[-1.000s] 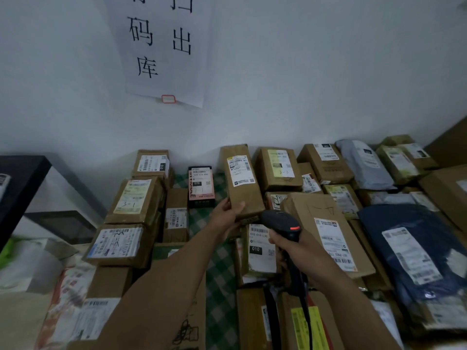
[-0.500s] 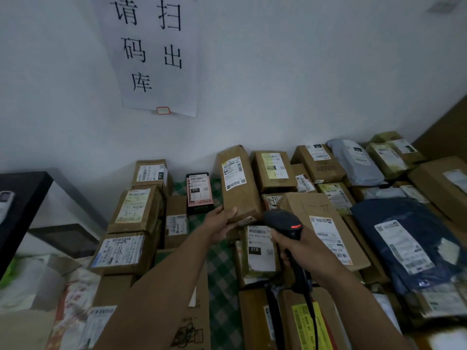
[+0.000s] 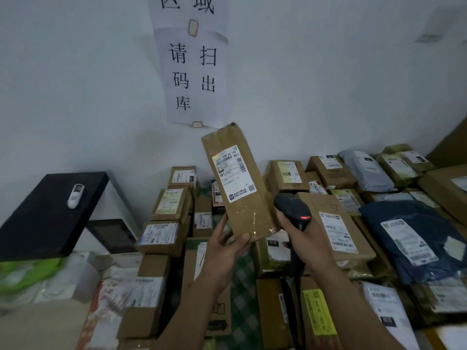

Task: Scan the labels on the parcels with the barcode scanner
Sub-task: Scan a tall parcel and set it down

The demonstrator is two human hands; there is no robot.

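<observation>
1. White wall (image 3: 75, 72) at the back, a paper sign (image 3: 194, 72) with black characters taped to it. Below, a worktop (image 3: 246, 286) in green check cloth, crowded with parcels (image 3: 164, 233).
2. Left hand (image 3: 225, 251) grips the bottom end of a long parcel (image 3: 252, 213), thumb on the front. It's up off the pile, top leaning left, label (image 3: 233, 173) facing us.
3. Right hand (image 3: 303, 238), just right of it, is wrapped round the scanner (image 3: 293, 208). The scanner head sits beside the long parcel's lower right edge, with a red light (image 3: 305, 217) glowing.
4. Far left of the left hand is a black box (image 3: 38, 218) with a white device (image 3: 75, 195) on top.
5. Right of the right hand lies a blue bag (image 3: 417, 236).
</observation>
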